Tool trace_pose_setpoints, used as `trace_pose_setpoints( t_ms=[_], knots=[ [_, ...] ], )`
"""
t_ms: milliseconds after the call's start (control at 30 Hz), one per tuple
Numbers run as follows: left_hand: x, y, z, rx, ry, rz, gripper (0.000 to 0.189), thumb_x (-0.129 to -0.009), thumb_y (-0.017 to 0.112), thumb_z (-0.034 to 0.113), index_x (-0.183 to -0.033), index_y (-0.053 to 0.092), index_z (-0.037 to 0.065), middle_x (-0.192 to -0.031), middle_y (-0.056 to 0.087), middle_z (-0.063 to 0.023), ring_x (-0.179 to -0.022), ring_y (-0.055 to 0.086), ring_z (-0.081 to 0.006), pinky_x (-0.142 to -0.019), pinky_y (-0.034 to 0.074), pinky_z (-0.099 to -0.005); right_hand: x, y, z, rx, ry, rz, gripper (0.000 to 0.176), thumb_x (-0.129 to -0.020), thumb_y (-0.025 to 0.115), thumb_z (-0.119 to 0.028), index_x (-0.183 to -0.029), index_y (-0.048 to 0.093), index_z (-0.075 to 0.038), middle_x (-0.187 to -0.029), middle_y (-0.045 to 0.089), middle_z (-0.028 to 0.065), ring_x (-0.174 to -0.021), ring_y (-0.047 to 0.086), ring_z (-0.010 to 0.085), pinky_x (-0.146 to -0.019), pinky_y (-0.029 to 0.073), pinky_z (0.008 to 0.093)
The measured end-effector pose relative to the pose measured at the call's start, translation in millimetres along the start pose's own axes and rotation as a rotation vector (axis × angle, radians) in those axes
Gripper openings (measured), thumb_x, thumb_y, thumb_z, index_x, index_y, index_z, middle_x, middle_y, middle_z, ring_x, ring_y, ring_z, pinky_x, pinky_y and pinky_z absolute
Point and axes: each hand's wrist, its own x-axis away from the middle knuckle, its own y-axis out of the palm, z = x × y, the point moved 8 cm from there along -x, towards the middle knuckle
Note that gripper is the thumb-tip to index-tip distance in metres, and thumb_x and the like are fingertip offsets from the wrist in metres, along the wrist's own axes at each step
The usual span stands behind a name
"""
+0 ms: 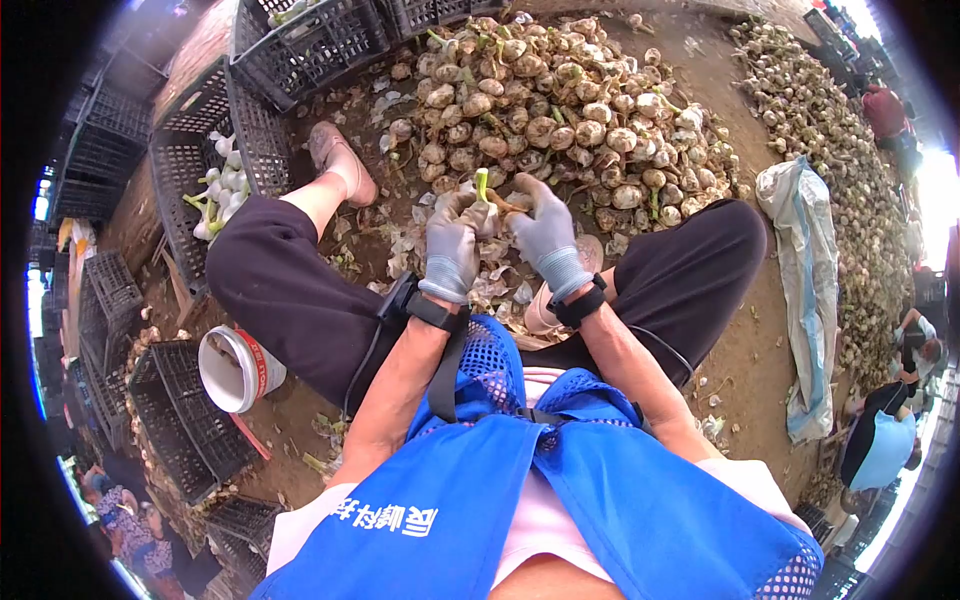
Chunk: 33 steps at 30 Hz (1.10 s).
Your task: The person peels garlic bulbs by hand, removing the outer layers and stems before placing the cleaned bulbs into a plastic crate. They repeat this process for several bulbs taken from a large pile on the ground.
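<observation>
Both of my hands wear grey work gloves and meet in front of the garlic pile. My left hand (456, 232) has its fingers closed around a garlic bulb (484, 214) with a short green stem pointing up. My right hand (546, 224) is beside it, thumb and fingers pinched on a strip of brown outer skin (506, 205) at the bulb's side. Behind them lies a large heap of unpeeled garlic (560, 110) with dry, dirty skins. Loose peelings (490, 285) cover the ground below the hands.
At the left, a black crate (180, 150) holds white garlic bulbs (228, 190). A white bucket (240, 368) and more black crates (190, 410) stand lower left. A plastic sack (808, 290) lies right, beside another long garlic heap (860, 200). People are at the right edge and lower left.
</observation>
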Motion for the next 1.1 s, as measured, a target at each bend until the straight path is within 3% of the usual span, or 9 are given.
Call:
trace_pose_setpoints(
  t_ms=[100,333,400,567,700,833,867,967,1100],
  knots=[
    [-10,-5,-10,0.232,-0.025,-0.056,0.014,-0.083,0.055,0.000,-0.097,0.054,-0.002,-0.080,0.059,-0.0074,-0.066,0.055,-0.0139,-0.060,0.045,-0.0228,-1,-14,-3,0.019,-0.111,0.064,0.053,-0.071,0.062,-0.008,-0.121,0.047,-0.004,-0.114,0.055,0.0214,-0.106,0.054,0.0295,-0.091,0.042,0.0321],
    [-3,-6,-4,-0.349,0.060,0.090,0.013,-0.081,0.057,-0.001,-0.094,0.054,0.000,-0.088,0.061,-0.0077,-0.072,0.058,-0.0130,-0.063,0.049,-0.0249,12,9,-18,0.391,-0.134,0.063,0.048,-0.071,0.059,-0.009,-0.117,0.049,-0.004,-0.105,0.059,0.0171,-0.097,0.055,0.0347,-0.083,0.046,0.0368],
    [-2,-7,-9,-0.161,0.061,0.102,0.013,-0.081,0.057,-0.001,-0.094,0.054,0.001,-0.085,0.060,-0.0070,-0.069,0.057,-0.0118,-0.059,0.049,-0.0242,7,10,-16,0.210,-0.326,0.105,0.042,-0.071,0.057,-0.007,-0.112,0.053,-0.003,-0.098,0.061,0.0184,-0.092,0.059,0.0325,-0.079,0.048,0.0370],
    [-12,-2,-14,0.492,-0.110,-0.022,0.013,-0.085,0.048,0.001,-0.098,0.052,-0.001,-0.093,0.059,-0.0149,-0.081,0.061,-0.0246,-0.065,0.053,-0.0323,-23,39,112,-0.301,0.425,-0.280,0.029,-0.064,0.062,-0.005,-0.093,0.065,0.000,-0.071,0.063,0.0074,-0.062,0.054,0.0105,-0.060,0.047,0.0254],
    [-23,-14,-16,0.590,-0.191,-0.058,0.024,-0.089,0.046,0.013,-0.108,0.050,0.000,-0.098,0.059,-0.0182,-0.092,0.058,-0.0309,-0.073,0.051,-0.0469,-8,39,56,0.089,0.135,-0.405,0.030,-0.067,0.057,-0.007,-0.095,0.067,-0.007,-0.074,0.065,0.0108,-0.067,0.059,0.0158,-0.065,0.047,0.0279],
    [-21,-24,-16,0.280,-0.146,0.055,0.017,-0.089,0.048,0.020,-0.093,0.051,0.004,-0.086,0.060,-0.0124,-0.077,0.061,-0.0269,-0.062,0.051,-0.0444,1,23,37,0.372,0.052,-0.386,0.029,-0.070,0.051,-0.014,-0.094,0.068,-0.012,-0.084,0.063,0.0179,-0.080,0.062,0.0302,-0.069,0.050,0.0346],
    [-28,-24,-21,0.498,-0.087,-0.094,0.016,-0.089,0.049,0.022,-0.086,0.051,0.007,-0.077,0.059,-0.0094,-0.067,0.061,-0.0246,-0.056,0.051,-0.0409,5,22,23,0.530,-0.038,-0.336,0.026,-0.071,0.053,-0.016,-0.091,0.068,-0.013,-0.082,0.064,0.0170,-0.080,0.062,0.0290,-0.070,0.050,0.0346],
    [-30,-37,-23,0.543,-0.172,0.224,0.019,-0.090,0.047,0.023,-0.083,0.053,0.007,-0.077,0.061,-0.0103,-0.068,0.062,-0.0254,-0.051,0.049,-0.0372,26,60,41,0.870,-0.208,-0.529,0.015,-0.072,0.054,-0.020,-0.077,0.067,-0.015,-0.081,0.065,0.0131,-0.079,0.063,0.0296,-0.071,0.049,0.0396],
    [-21,-24,-6,0.540,-0.156,0.030,0.032,-0.092,0.041,0.030,-0.095,0.056,0.002,-0.101,0.061,-0.0203,-0.096,0.058,-0.0362,-0.074,0.047,-0.0453,33,74,35,0.785,-0.208,-0.659,0.023,-0.072,0.054,-0.020,-0.092,0.065,-0.014,-0.090,0.063,0.0119,-0.086,0.061,0.0300,-0.076,0.048,0.0413]
  ],
)
